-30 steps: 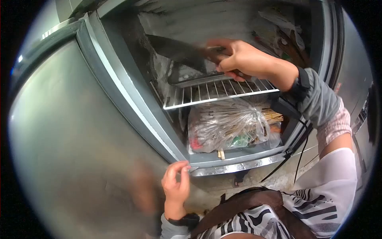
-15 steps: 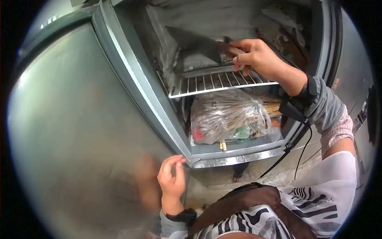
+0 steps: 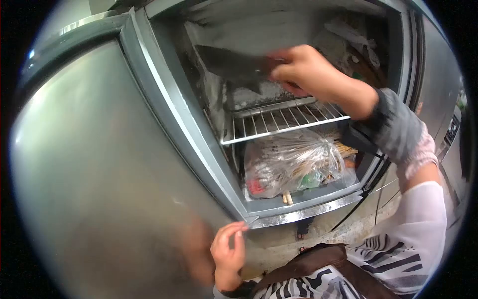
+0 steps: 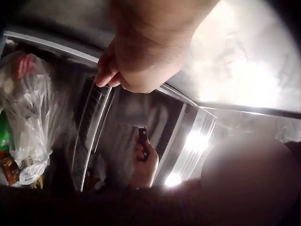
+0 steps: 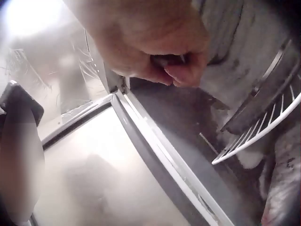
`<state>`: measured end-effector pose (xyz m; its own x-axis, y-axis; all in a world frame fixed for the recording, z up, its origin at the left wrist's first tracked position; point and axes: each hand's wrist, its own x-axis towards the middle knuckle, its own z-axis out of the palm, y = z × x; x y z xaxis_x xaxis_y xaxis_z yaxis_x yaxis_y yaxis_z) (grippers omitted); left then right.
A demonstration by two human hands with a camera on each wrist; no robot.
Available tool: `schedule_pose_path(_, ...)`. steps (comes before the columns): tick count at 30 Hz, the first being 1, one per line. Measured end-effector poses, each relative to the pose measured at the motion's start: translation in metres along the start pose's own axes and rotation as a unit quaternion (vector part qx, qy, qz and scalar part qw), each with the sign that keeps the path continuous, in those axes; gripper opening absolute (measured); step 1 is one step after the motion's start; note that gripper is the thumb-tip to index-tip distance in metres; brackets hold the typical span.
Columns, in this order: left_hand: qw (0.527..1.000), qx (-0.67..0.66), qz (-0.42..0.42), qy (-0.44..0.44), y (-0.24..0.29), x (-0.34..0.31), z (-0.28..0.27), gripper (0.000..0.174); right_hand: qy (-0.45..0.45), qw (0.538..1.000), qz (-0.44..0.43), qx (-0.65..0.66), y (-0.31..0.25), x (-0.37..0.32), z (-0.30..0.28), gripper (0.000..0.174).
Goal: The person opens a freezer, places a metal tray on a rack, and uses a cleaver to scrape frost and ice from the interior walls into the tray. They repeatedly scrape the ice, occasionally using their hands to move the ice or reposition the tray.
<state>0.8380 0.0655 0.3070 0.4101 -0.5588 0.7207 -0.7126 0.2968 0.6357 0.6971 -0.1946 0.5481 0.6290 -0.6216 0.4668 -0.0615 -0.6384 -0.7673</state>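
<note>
My right hand (image 3: 304, 70) grips a cleaver by its dark handle (image 4: 143, 137), inside the open freezer. The broad dark blade (image 3: 231, 62) points left, above a metal tray (image 3: 279, 105) holding white frost. That tray rests on a white wire rack (image 3: 289, 129). Motion blurs the hand and blade. In the right wrist view, curled fingers (image 5: 188, 73) wrap the handle, and the blade is mostly hidden. Lower down, my left hand (image 3: 229, 251) has loosely bent fingers, its fingertips right at the freezer's bottom left corner, beside the steel door. Nothing shows in it.
Below the rack lies a clear plastic bag (image 3: 294, 162) of skewers, with two short pale sticks (image 3: 287, 198) in front. More bagged items (image 3: 356, 42) sit at the upper right. The steel door (image 3: 99, 164) stands open on the left. A black cable (image 3: 343, 217) hangs at right.
The cleaver moved down and right towards the tray, then back up and left, staying in the right hand. My left hand keeps its place by the door. The head view has shifted slightly.
</note>
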Motion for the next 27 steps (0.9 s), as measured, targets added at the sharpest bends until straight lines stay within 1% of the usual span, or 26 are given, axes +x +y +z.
schedule_pose_path(1, 1.0, -0.003, 0.004, 0.0, 0.001, 0.001, 0.001, 0.012, 0.002, 0.999, 0.003, -0.043, 0.004, 0.026, 0.004, 0.041)
schedule_pose_path(3, 0.998, 0.048, 0.028, -0.018, 0.001, 0.003, -0.004, 0.012, 0.044, 0.999, 0.007, -0.026, 0.018, 0.07, 0.019, 0.039)
schedule_pose_path(4, 0.998, 0.054, 0.03, -0.007, 0.005, 0.007, -0.006, 0.012, 0.038, 0.999, -0.004, -0.025, 0.028, 0.091, 0.02, 0.039)
schedule_pose_path(6, 0.999, 0.023, 0.033, -0.025, 0.014, 0.012, -0.01, 0.012, 0.004, 0.999, -0.018, 0.028, 0.057, 0.112, 0.014, 0.042)
schedule_pose_path(8, 0.998, 0.041, 0.042, -0.033, 0.012, 0.014, -0.008, 0.013, -0.021, 0.999, -0.027, -0.017, 0.058, 0.086, -0.011, 0.044)
schedule_pose_path(10, 0.996, 0.059, 0.049, -0.036, 0.008, 0.016, -0.008, 0.014, 0.025, 0.998, -0.001, 0.065, 0.036, 0.043, -0.016, 0.047)
schedule_pose_path(11, 0.996, 0.052, 0.06, -0.045, 0.006, 0.017, -0.009, 0.015, 0.024, 0.998, 0.001, 0.063, 0.026, 0.039, -0.019, 0.047)
schedule_pose_path(13, 0.995, 0.046, 0.069, -0.059, 0.001, 0.017, -0.01, 0.016, 0.002, 0.999, -0.045, -0.008, 0.013, 0.034, -0.021, 0.048)
schedule_pose_path(16, 0.995, 0.035, 0.082, -0.039, -0.003, 0.017, -0.004, 0.015, -0.004, 0.999, -0.033, -0.008, 0.005, 0.05, -0.036, 0.045)
schedule_pose_path(18, 0.99, 0.086, 0.102, -0.047, -0.001, 0.021, -0.004, 0.015, -0.003, 0.999, -0.029, -0.017, 0.013, 0.05, -0.045, 0.043)
schedule_pose_path(19, 0.99, 0.084, 0.105, -0.05, -0.002, 0.025, 0.001, 0.015, -0.011, 0.999, -0.035, -0.021, 0.017, 0.052, -0.048, 0.041)
schedule_pose_path(20, 0.991, 0.092, 0.098, -0.025, -0.007, 0.026, 0.009, 0.015, -0.014, 0.999, -0.034, -0.02, 0.022, 0.054, -0.046, 0.041)
schedule_pose_path(22, 0.991, 0.114, 0.065, 0.024, -0.003, 0.028, 0.025, 0.012, 0.02, 0.997, -0.078, 0.021, 0.034, 0.048, -0.031, 0.039)
schedule_pose_path(23, 0.99, 0.125, 0.064, 0.024, 0.0, 0.03, 0.031, 0.012, 0.017, 0.996, -0.08, 0.031, 0.036, 0.04, -0.033, 0.039)
schedule_pose_path(25, 0.993, 0.065, 0.047, 0.09, 0.004, 0.037, 0.042, 0.016, 0.005, 0.993, -0.112, -0.026, 0.029, 0.024, -0.045, 0.041)
schedule_pose_path(26, 0.995, 0.048, 0.037, 0.084, 0.006, 0.039, 0.045, 0.017, -0.001, 0.994, -0.109, 0.013, 0.024, 0.02, -0.042, 0.04)
schedule_pose_path(27, 0.994, 0.049, 0.04, 0.088, 0.006, 0.041, 0.047, 0.017, -0.001, 0.993, -0.114, 0.013, 0.018, 0.028, -0.039, 0.04)
